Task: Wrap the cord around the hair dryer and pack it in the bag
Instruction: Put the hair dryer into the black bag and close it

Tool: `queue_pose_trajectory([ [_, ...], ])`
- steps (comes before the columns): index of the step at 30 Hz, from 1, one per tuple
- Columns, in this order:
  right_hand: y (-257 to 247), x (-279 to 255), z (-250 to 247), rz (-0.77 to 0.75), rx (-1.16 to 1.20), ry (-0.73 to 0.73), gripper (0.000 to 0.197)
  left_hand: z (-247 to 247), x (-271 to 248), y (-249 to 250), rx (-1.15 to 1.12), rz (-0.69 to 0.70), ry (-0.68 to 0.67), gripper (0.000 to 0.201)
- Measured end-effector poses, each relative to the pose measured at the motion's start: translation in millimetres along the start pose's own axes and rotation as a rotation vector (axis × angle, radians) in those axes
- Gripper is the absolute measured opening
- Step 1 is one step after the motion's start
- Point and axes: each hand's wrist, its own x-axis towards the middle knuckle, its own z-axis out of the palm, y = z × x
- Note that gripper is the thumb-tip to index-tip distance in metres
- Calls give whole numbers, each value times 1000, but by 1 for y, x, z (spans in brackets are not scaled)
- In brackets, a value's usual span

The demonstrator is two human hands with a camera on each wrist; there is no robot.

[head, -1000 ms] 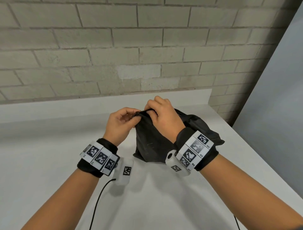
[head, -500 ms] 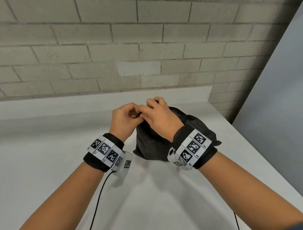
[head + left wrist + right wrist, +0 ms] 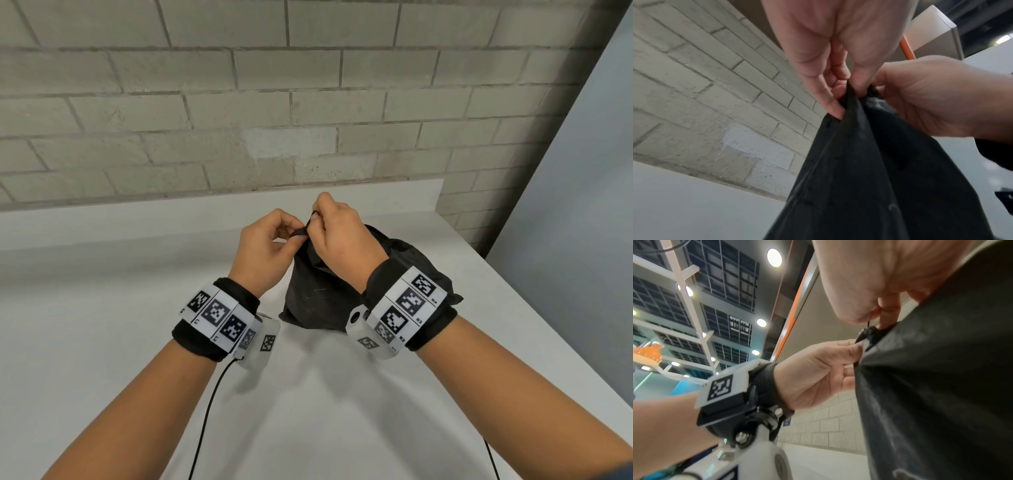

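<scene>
A black fabric bag point(image 3: 318, 301) stands on the white table point(image 3: 102, 342), its mouth bunched into a narrow neck. My left hand point(image 3: 294, 236) pinches that gathered neck from the left. My right hand point(image 3: 315, 219) pinches a thin black drawstring point(image 3: 313, 215) just above it, held taut. In the left wrist view my left fingers point(image 3: 834, 107) clamp the bag point(image 3: 869, 178) top beside the right hand point(image 3: 931, 97). The right wrist view shows the drawstring toggle point(image 3: 869, 334) between both hands. No hair dryer or its cord is visible anywhere.
A brick wall point(image 3: 308, 102) rises right behind the table's raised back ledge. The table's right edge point(image 3: 534, 329) runs diagonally, with a grey panel point(image 3: 582, 205) beyond it. Thin black cables point(image 3: 205, 411) hang from my wrist cameras toward the near edge.
My hands came together at the bag's top. The mouth has drawn into a tighter neck, and my right hand now sits slightly higher, with the string in its fingers.
</scene>
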Motion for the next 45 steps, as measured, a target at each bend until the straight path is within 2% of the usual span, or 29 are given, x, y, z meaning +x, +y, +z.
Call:
queue_pose_trajectory([
  [3, 1, -2, -7, 20, 102, 59, 15, -3, 1, -5, -65, -55, 20, 32],
  [7, 15, -6, -15, 120, 176, 159, 18, -8, -1, -11, -108, -142, 22, 29],
  [10, 20, -9, -16, 110, 155, 144, 17, -7, 1, -1, -6, -47, -96, 21],
  [12, 17, -11, -14, 83, 155, 146, 16, -2, 5, 7, 133, 60, -185, 35],
  [14, 16, -12, -13, 62, 155, 157, 14, 6, 9, 13, 195, 137, -160, 34],
  [19, 22, -15, -21, 76, 114, 145, 13, 14, 12, 15, 228, 196, -96, 24],
  [25, 40, -19, -29, 150, 60, 113, 16, 14, 17, 16, 223, 193, -98, 20],
  [31, 34, -16, -36, 90, 204, 224, 21, 16, 16, 22, 223, 195, -141, 18],
  [39, 37, -12, -43, 59, 126, 224, 20, 12, 20, 27, 295, 170, -171, 11],
  [42, 52, -14, -48, 90, 116, 280, 20, 8, 22, 24, 288, 148, -167, 10],
  [45, 84, -20, -59, 201, 71, 291, 20, 3, 24, 19, 289, 130, -145, 10],
])
